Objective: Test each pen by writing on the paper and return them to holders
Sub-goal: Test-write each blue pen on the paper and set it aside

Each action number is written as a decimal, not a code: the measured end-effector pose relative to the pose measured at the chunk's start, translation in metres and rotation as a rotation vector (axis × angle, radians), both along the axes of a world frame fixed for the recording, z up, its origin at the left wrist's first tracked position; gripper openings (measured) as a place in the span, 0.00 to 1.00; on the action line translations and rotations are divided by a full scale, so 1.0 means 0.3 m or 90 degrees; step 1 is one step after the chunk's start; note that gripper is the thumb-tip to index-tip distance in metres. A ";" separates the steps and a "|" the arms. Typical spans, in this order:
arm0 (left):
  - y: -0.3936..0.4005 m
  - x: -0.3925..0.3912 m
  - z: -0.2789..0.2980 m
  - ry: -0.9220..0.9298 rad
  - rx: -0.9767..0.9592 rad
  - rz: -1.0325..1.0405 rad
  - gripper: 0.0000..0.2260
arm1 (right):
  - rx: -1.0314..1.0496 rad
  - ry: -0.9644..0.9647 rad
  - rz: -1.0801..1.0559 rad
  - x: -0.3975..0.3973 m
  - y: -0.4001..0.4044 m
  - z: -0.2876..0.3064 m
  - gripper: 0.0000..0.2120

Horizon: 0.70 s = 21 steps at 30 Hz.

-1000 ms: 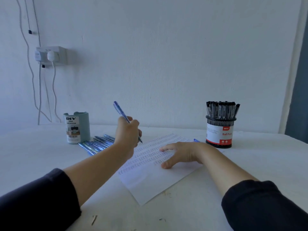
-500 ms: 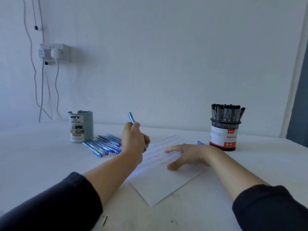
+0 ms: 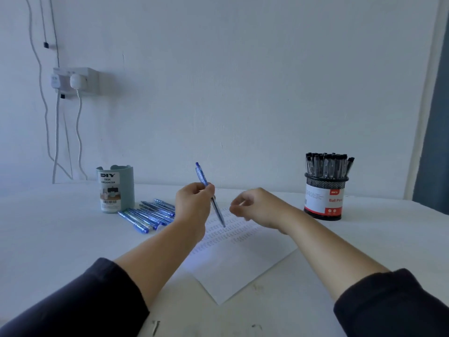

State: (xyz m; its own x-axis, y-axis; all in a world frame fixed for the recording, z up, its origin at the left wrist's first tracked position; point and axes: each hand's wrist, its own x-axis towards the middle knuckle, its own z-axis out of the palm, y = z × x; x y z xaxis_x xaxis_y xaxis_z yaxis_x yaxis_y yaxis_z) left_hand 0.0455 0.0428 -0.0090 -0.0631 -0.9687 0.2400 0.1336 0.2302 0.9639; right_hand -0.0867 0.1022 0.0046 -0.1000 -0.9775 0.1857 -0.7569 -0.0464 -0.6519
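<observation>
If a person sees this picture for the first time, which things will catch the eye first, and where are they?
At the centre, the left hand holds a blue pen tilted above the paper, while the right hand hovers beside it, fingers loosely curled. To the left, a row of blue pens lies beside a teal desk organizer. A mesh holder full of black pens stands at right.

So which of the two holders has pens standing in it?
The black mesh holder on the right, packed with black-capped pens. The pale green desk organizer on the left shows none; its blue pens lie on the table.
</observation>
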 end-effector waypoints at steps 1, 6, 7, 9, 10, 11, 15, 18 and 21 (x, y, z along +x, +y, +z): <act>-0.002 0.001 0.002 0.007 0.005 -0.015 0.03 | -0.026 -0.011 -0.001 0.013 -0.004 0.002 0.08; 0.003 -0.004 0.007 0.082 0.035 -0.123 0.07 | -0.111 0.027 -0.063 0.040 -0.015 0.000 0.06; 0.002 -0.003 0.007 0.062 0.027 -0.123 0.08 | -0.110 0.047 -0.085 0.039 -0.016 0.001 0.07; -0.002 0.000 0.005 0.004 0.012 -0.111 0.08 | -0.095 0.092 -0.133 0.020 -0.014 0.004 0.09; -0.006 0.004 0.004 -0.027 0.008 -0.100 0.08 | -0.082 0.130 -0.166 0.004 -0.012 0.005 0.09; -0.016 0.010 0.004 -0.055 0.007 -0.083 0.07 | -0.063 0.180 -0.206 -0.015 -0.006 0.008 0.09; -0.091 0.050 -0.002 -0.179 -0.038 0.031 0.03 | 0.049 0.363 -0.385 -0.099 0.049 0.011 0.11; -0.145 0.088 -0.006 -0.271 -0.099 0.104 0.06 | 0.120 0.372 -0.473 -0.153 0.073 -0.003 0.15; -0.189 0.124 -0.013 -0.298 -0.096 0.157 0.07 | 0.143 0.351 -0.515 -0.183 0.073 -0.023 0.14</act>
State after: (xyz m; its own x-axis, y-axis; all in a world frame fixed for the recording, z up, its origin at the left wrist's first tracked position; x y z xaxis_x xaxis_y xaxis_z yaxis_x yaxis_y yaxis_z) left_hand 0.0829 -0.0140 -0.0129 0.0283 -0.9252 0.3784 -0.3769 0.3408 0.8613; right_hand -0.1416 0.1242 -0.0024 -0.7059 -0.6714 0.2255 -0.7049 0.6971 -0.1310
